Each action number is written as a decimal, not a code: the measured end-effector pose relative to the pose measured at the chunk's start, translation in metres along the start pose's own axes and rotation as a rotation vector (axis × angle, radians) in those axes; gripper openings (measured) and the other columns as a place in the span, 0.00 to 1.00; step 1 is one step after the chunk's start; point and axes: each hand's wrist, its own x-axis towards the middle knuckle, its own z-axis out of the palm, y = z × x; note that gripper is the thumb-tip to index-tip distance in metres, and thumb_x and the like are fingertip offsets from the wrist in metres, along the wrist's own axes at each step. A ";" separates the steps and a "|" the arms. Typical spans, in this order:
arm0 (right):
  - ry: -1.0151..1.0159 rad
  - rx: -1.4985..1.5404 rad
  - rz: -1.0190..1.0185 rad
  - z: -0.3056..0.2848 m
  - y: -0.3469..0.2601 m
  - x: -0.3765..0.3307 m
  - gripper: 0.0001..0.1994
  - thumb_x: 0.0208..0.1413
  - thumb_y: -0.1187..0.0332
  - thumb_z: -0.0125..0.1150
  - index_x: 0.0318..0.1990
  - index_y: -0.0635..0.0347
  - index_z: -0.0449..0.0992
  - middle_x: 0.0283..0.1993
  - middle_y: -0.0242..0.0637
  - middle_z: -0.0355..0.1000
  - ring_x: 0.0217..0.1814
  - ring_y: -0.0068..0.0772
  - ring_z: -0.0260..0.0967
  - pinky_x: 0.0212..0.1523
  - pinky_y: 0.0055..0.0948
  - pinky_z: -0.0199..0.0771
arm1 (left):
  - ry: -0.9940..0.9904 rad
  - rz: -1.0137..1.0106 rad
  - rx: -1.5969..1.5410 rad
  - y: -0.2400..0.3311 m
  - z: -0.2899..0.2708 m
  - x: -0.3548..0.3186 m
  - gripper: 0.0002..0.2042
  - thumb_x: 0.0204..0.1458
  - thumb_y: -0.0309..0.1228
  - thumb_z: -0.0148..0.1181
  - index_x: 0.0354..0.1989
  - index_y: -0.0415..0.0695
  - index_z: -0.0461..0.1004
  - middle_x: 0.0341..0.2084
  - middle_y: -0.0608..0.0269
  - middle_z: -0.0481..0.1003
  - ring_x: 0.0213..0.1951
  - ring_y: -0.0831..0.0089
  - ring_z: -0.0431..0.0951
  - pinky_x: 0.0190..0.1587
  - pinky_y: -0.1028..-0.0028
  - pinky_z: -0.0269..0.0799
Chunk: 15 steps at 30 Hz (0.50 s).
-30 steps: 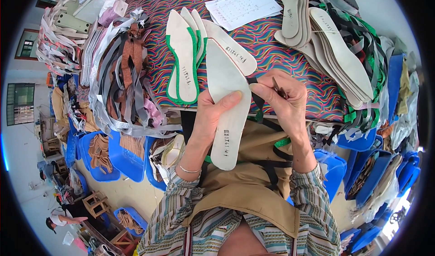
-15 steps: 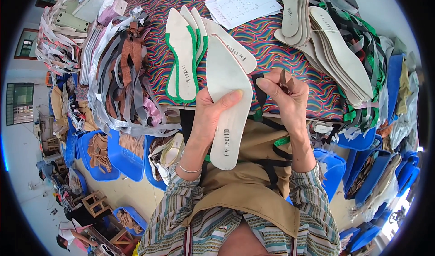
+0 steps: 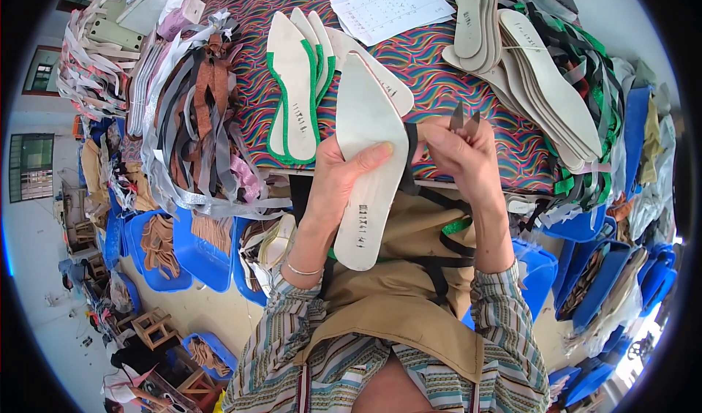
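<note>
My left hand (image 3: 338,182) grips a white shoe insole (image 3: 369,160) around its middle, thumb pressed on top. The insole is held tilted, its pointed toe away from me and dark marks on its heel. Close against its right edge runs a black strip (image 3: 411,149), pinched between the thumb and finger of my right hand (image 3: 468,157). That same hand also has small scissors (image 3: 458,117) tucked in it, two pointed blades sticking up past the fingers; their handles are hidden. Beyond my left hand lie several insoles with green edging (image 3: 294,84), and a plain insole (image 3: 380,76) lies partly hidden behind the held one.
On the patterned table (image 3: 431,65) rest paper sheets (image 3: 391,7) and, at right, stacked insoles (image 3: 545,84) beside black and green strips (image 3: 603,84). Bundled strips (image 3: 197,120) hang over the left edge. Blue bins (image 3: 201,248) stand below; a brown apron (image 3: 409,259) covers my lap.
My right hand has shifted left to the insole, bringing the black strip against its edge. The scissor blades now point more upright. My left hand has barely moved.
</note>
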 end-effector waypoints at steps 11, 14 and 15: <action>0.266 -0.307 -0.239 0.024 0.021 0.009 0.05 0.57 0.74 0.61 0.40 0.65 0.78 0.25 0.21 0.67 0.18 0.08 0.49 0.19 0.18 0.45 | 0.111 0.137 -0.065 0.011 0.018 0.012 0.12 0.53 0.30 0.66 0.45 0.39 0.78 0.32 0.62 0.81 0.29 0.78 0.80 0.30 0.76 0.77; 0.138 -0.046 -0.028 0.025 0.010 -0.011 0.07 0.59 0.74 0.59 0.42 0.65 0.78 0.25 0.22 0.68 0.18 0.09 0.50 0.20 0.16 0.47 | 0.125 0.193 -0.101 0.025 0.029 0.014 0.13 0.54 0.32 0.65 0.45 0.38 0.77 0.32 0.61 0.81 0.29 0.76 0.80 0.31 0.75 0.78; 0.076 0.087 0.076 0.026 0.009 -0.016 0.08 0.60 0.73 0.58 0.44 0.65 0.78 0.25 0.22 0.68 0.19 0.09 0.51 0.20 0.16 0.48 | 0.131 0.220 -0.115 0.028 0.030 0.015 0.14 0.54 0.32 0.65 0.45 0.37 0.77 0.32 0.60 0.81 0.30 0.75 0.81 0.31 0.74 0.78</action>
